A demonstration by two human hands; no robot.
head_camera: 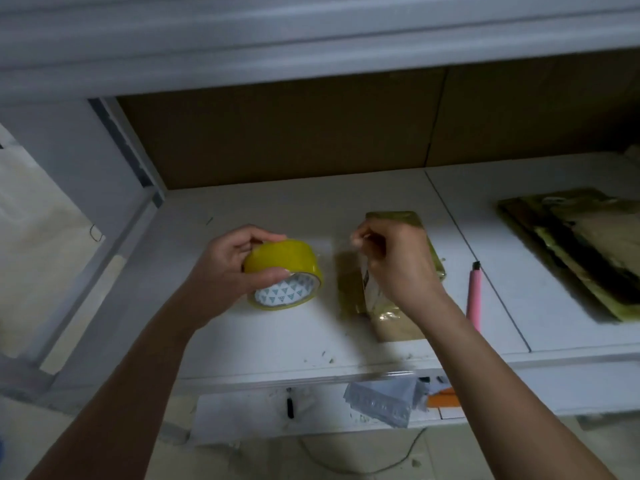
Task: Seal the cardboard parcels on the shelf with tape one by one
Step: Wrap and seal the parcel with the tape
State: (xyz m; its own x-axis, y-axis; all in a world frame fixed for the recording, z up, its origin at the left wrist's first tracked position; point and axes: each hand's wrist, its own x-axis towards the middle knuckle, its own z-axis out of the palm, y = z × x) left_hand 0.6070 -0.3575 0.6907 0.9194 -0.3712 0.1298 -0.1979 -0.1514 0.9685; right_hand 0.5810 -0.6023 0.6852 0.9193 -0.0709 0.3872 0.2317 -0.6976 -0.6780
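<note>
Head view of one white shelf [277,209], read left to right with the roll of yellow tape [284,273] as landmark. Left hand [225,268]: fingers curled over the top of the roll and thumb under its near side, gripping it clear of the shelf surface, probably so that it can turn as tape is drawn off. Just right of the roll, the right hand [391,258]: fingertips pinched together at its upper left, apparently on the free end of the clear tape, though the strip itself is too faint to confirm; the pinch seems meant to pull a length across to the parcel. Beneath that hand lies one flat cardboard parcel [398,320], glossy with tape on several faces, set on the shelf near its front edge where both hands reach it. Further right of the roll, one pink cutter [472,296] lies beside the parcel, likely kept close for severing the strip. Far right of the roll, a stack of wrapped parcels [581,251], their number not countable. Count: one roll, one cutter, one parcel in hand.
</note>
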